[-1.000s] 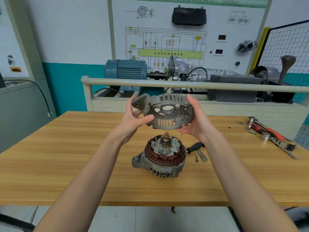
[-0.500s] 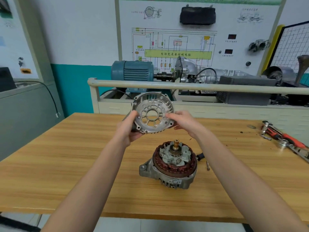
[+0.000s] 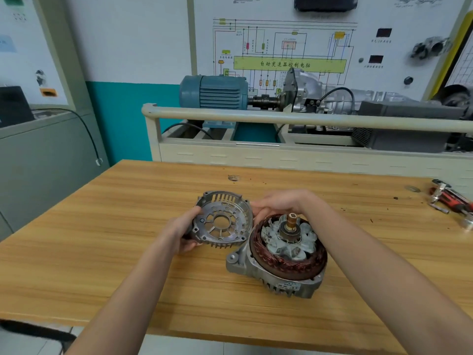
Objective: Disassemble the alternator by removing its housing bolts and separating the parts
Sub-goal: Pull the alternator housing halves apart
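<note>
The grey slotted housing cover is off the alternator, hollow side up, low over the wooden table just left of the alternator body. My left hand grips its left rim. My right hand holds its right rim, reaching over the body. The alternator body stands on the table with copper stator windings, the rotor and a brass shaft end exposed.
Red-handled tools and sockets lie at the table's right edge. A washer lies near them. Behind the table stands a training bench with a rail, a blue motor and a wiring board.
The cover was lifted off the body, turned hollow side up, and brought down and to the left near the table. Both hands stayed on it.
</note>
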A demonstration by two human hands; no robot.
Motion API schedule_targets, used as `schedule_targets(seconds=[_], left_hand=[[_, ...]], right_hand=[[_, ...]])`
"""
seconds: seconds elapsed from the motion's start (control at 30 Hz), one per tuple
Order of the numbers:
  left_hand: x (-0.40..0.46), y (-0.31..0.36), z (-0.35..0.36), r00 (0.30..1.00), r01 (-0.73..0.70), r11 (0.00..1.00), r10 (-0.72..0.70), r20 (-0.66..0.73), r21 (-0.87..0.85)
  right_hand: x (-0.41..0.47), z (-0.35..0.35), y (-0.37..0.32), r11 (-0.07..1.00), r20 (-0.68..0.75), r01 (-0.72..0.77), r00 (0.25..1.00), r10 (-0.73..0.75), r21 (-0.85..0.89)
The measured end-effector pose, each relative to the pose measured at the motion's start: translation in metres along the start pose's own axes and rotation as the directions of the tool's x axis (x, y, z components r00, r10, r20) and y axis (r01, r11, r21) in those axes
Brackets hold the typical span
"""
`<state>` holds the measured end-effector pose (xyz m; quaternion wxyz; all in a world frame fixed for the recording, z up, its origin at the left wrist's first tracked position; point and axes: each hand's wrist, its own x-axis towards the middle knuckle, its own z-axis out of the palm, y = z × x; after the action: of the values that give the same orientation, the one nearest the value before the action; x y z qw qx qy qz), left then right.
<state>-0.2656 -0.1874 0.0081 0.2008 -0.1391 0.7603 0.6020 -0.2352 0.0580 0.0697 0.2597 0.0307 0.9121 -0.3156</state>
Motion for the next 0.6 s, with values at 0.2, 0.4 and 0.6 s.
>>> schedule_targets(seconds=[0.2,0.4,0.6], left_hand=[[-0.001,-0.003,0.002,0.998,-0.001,0.995,0.008,-0.065,0.098],[-0.011,0.007,-0.008,0.998,-0.026,0.948,0.041,-0.041,0.318],[-0.029,0.027,-0.004,0.955,-0.128,0.612,0.288,-0.069,0.78]], right_hand=[[-0.028,-0.014,0.007,0.989,-0.122,0.048,0.992,-0.031,0.141],[-0.071,-0.019,0.032,0.93,-0.284,0.224,0.949,-0.139,0.293],[-0.123,0.004,0.057,0.878,-0.399,0.393,0.877,-0.267,0.275]])
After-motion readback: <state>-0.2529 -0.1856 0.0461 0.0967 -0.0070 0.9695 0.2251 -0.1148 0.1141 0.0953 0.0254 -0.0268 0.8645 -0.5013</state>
